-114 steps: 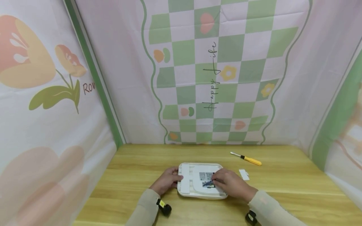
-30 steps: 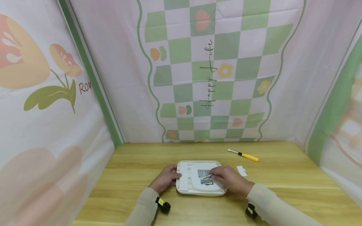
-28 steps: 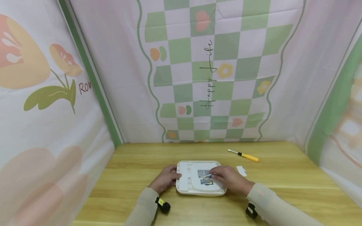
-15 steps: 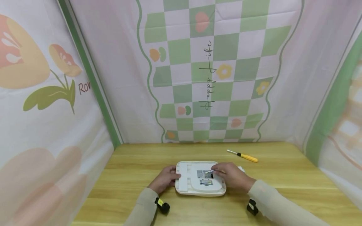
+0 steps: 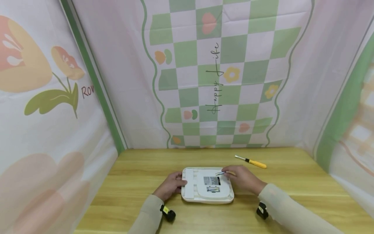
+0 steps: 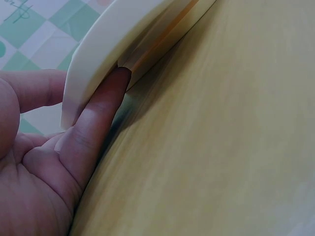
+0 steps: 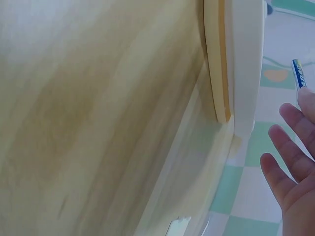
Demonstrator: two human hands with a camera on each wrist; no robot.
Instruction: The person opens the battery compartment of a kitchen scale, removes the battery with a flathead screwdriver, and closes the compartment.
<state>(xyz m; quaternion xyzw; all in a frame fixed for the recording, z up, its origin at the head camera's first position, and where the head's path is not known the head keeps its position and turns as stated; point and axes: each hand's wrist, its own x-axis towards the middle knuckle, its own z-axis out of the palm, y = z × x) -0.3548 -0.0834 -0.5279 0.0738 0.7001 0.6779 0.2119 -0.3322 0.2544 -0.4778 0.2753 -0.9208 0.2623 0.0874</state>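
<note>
A flat white device (image 5: 193, 191) with rounded corners lies with its underside up on the wooden table. On that underside are a grey label (image 5: 211, 180) and an open battery compartment (image 5: 213, 189) with a battery visible inside. My left hand (image 5: 170, 187) grips the device's left edge; in the left wrist view one finger (image 6: 101, 110) reaches under the rim. My right hand (image 5: 242, 178) pinches a slim battery (image 5: 220, 173) above the upper right of the device. In the right wrist view this battery (image 7: 298, 73) is blue with lettering, its lower end hidden by the fingertips.
A screwdriver (image 5: 255, 163) with a yellow handle lies behind and right of the device. A small white cover piece (image 7: 178, 227) shows on the table in the right wrist view; my right hand hides it in the head view. Patterned curtains (image 5: 204, 97) stand behind the table.
My right hand has lifted the battery from the compartment area across the label, toward the device's far right corner. The compartment now shows uncovered. My left hand has stayed at the edge.
</note>
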